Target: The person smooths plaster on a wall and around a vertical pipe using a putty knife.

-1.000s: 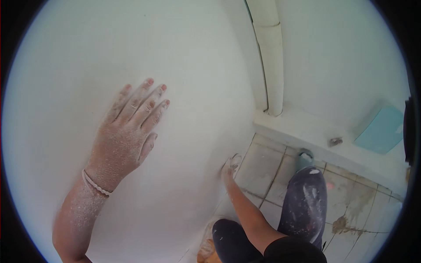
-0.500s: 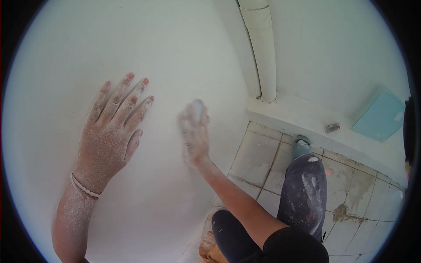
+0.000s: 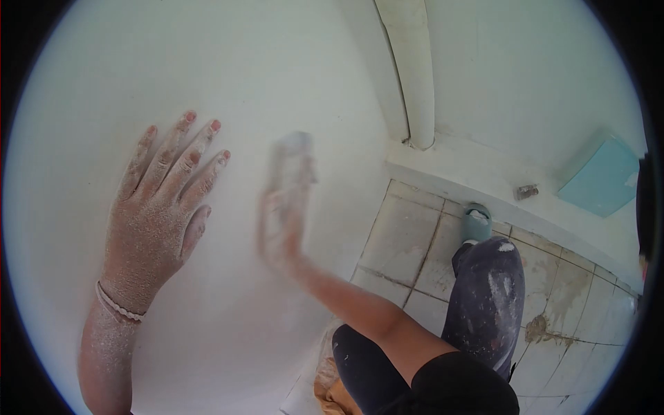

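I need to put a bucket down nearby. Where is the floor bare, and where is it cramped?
Bare tile floor lies between the white wall and the knee, below the ledge. More lies right of the knee, stained. It is cramped by the foot under the ledge.

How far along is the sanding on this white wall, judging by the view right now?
Looks well underway: the white wall appears smooth and even, and white dust coats the left hand, which is pressed flat on it. In hand: the right hand is motion-blurred against the wall, apparently gripping a small pale block; I cannot tell what it is. What is left cannot be judged; no rough patches show.
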